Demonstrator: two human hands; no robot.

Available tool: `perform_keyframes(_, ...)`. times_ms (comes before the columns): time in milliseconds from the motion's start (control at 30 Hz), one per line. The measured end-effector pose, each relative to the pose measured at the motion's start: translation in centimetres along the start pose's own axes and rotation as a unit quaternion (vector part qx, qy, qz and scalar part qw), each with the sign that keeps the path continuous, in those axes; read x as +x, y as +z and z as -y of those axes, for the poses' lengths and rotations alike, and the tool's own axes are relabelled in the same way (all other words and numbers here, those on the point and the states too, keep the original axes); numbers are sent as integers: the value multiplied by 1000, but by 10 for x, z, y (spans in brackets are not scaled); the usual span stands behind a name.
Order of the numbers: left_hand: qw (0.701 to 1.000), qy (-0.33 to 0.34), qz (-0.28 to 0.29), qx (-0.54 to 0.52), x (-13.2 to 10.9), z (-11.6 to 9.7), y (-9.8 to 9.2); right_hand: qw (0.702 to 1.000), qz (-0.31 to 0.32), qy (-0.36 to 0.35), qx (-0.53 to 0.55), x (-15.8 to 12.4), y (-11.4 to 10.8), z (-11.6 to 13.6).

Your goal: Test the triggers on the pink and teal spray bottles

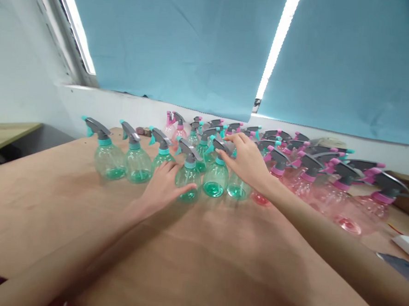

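Note:
My left hand [164, 185] is wrapped round the body of a clear green spray bottle [189, 175], thumb across its front and fingers at its left side. To the right, my right hand [247, 158] pinches the grey trigger head of another green spray bottle [216, 179] between thumb and fingers. Both bottles stand upright on the table. One more green spray bottle [236, 187] stands partly hidden below my right hand. Left of my left hand, a green bottle [137, 165] and an outer green bottle [109, 161] stand apart from each other.
Several pink spray bottles [338, 198] crowd the right side of the wooden table [191, 258], with mixed pink and green ones behind my hands. A cardboard box [408, 195] and a white object [408, 246] lie at the far right. Blue blinds [183, 45] hang behind.

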State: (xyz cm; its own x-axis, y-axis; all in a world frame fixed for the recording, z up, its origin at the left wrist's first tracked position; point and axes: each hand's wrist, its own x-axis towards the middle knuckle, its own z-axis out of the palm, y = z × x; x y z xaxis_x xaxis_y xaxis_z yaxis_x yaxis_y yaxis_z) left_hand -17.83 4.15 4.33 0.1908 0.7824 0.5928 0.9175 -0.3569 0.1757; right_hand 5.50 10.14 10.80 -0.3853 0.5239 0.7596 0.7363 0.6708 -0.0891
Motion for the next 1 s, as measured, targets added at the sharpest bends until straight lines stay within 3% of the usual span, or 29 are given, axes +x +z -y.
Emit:
perform_keyframes(300,996,15,25,90,21,-2,-2,987,23,-4,-160,10,31,-2)
perform_keyframes(533,994,14,34,105,27,0,-2,988,41,-9,-148,12,33,0)
perform_keyframes(733,998,12,25,54,29,4,1,990,38,-11,-135,8,32,-2)
perform_keyframes(1000,996,18,12,84,24,-2,-4,996,28,-27,-86,-7,13,7)
